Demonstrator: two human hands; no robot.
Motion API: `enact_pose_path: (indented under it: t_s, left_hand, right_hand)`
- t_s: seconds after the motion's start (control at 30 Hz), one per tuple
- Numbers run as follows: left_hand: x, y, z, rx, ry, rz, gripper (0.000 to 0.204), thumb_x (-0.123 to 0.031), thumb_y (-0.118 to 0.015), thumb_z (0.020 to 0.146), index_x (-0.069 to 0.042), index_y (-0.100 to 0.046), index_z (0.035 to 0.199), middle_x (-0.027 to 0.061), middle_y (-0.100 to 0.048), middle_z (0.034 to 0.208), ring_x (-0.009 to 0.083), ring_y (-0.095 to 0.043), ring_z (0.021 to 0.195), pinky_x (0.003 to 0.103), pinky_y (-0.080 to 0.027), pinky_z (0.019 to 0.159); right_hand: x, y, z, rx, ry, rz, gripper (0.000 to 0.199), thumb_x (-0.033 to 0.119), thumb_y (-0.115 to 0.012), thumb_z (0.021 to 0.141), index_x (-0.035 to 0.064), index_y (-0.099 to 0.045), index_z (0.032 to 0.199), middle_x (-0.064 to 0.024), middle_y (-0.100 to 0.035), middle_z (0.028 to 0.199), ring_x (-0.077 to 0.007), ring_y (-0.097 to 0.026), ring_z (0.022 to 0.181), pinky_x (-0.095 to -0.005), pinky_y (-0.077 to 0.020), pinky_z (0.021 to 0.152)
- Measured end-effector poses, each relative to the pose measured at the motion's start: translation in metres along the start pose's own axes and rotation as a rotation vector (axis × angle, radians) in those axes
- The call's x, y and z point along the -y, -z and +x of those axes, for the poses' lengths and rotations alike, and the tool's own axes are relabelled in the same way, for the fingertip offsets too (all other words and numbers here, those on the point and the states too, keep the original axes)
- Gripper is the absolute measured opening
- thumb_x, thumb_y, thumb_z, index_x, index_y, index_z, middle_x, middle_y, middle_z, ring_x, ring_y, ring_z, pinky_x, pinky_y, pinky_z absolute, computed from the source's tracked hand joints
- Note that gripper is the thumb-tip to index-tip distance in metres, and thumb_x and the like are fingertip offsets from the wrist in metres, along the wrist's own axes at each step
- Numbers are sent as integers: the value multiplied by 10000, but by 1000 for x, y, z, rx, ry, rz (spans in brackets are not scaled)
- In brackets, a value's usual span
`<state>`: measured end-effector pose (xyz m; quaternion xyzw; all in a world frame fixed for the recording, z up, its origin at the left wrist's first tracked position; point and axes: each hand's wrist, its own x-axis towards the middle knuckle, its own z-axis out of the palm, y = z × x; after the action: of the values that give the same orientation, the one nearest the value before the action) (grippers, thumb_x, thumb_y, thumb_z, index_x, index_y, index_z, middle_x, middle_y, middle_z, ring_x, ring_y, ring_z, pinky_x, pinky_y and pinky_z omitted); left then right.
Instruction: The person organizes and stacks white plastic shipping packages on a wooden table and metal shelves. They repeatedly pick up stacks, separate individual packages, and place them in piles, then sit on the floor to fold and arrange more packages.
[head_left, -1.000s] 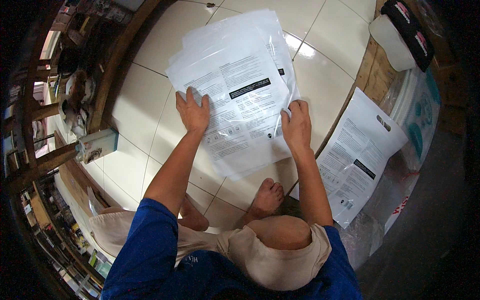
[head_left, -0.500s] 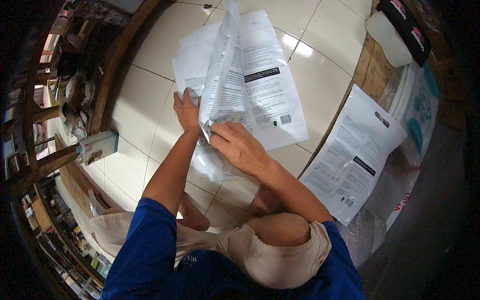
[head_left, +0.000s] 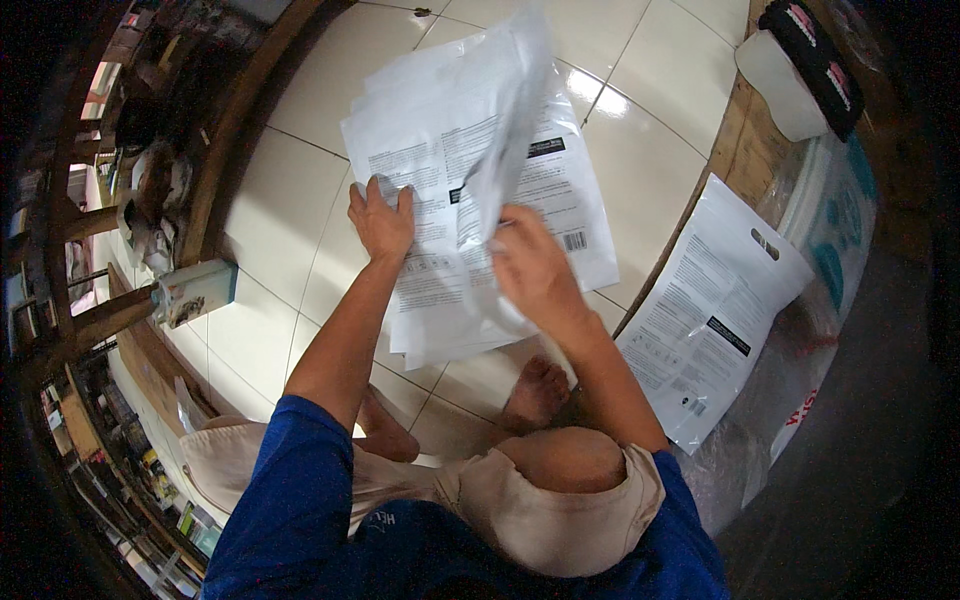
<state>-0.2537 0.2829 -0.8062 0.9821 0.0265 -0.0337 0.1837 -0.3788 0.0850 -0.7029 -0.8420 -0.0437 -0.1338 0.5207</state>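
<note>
Left hand (head_left: 380, 215) flat, fingers spread, pressing the bag stack (head_left: 440, 300) to the tile floor (head_left: 270, 230) so it can't slide; right hand (head_left: 530, 265) pinches the top bag (head_left: 505, 150) by its edge, peeling it upward; spare bag (head_left: 715, 310) lies apart to the right.

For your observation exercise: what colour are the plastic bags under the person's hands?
White with black print, the plastic bags show best in the head view.

Stack of plastic bags (head_left: 440, 200) flat on tiled floor (head_left: 280, 230), ahead of bare foot (head_left: 535, 390). Left hand (head_left: 381, 220) on stack's left edge; right hand (head_left: 530, 270) over its middle. Another bag (head_left: 710, 310) off right; small box (head_left: 195, 292) off left.
</note>
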Motion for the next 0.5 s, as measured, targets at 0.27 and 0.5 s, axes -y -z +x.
enact_pose_path:
  t_s: [0.27, 0.5]
  left_hand:
    - [2, 1, -4, -46, -90, -70, 690, -335, -649, 823, 1, -392, 1368, 326, -244, 1425, 461, -270, 1298, 493, -279, 1079]
    - [-26, 4, 3, 51, -33, -90, 649, -321, -665, 807, -7, -453, 1335, 331, -230, 1444, 473, -256, 1317, 489, -262, 1095]
  right_hand:
    - [-86, 45, -46, -173, -642, -394, 643, 156, -629, 804, -72, -364, 1343, -275, -461, 1184, -419, -498, 1084, -453, -412, 946]
    - [-95, 34, -16, -59, -625, -652, 609, 281, -681, 790, -44, -461, 1255, -233, -498, 1158, -395, -483, 1077, -482, -425, 887]
